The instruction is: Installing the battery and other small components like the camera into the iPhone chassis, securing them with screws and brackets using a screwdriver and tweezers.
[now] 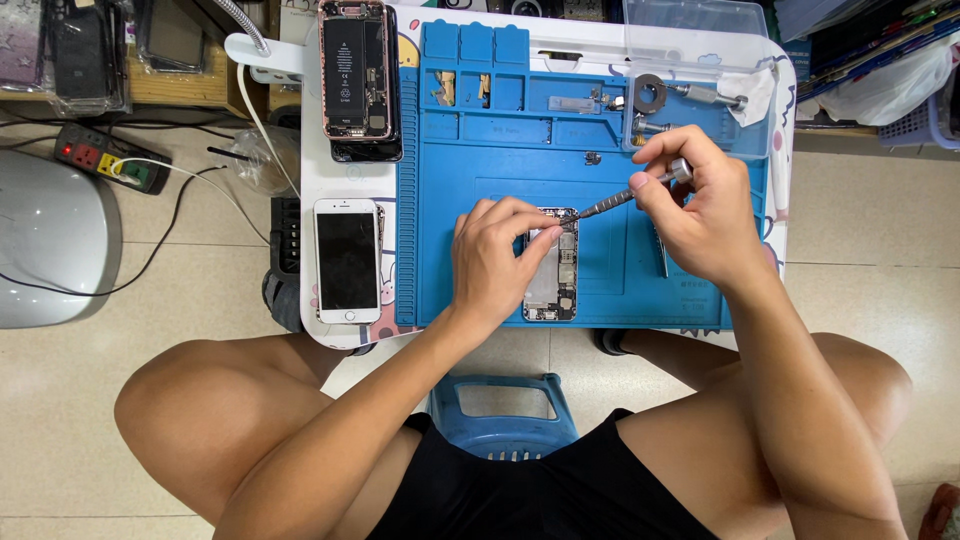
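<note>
An opened phone body [553, 285] with its inner boards showing lies on a blue repair mat [480, 160]. My left hand [497, 252] rests on the phone's left side and pins it down with the fingers. My right hand [700, 205] grips a slim metal screwdriver [625, 195], whose tip touches the upper part of the phone's inside. A pair of tweezers [661, 258] lies on the mat partly under my right hand.
A white phone [347, 260] lies face up left of the mat. Above it sits another opened phone [356, 70]. Small parts and a metal ring [650, 94] lie in the mat's upper trays. A power strip [110, 158] sits on the floor, left.
</note>
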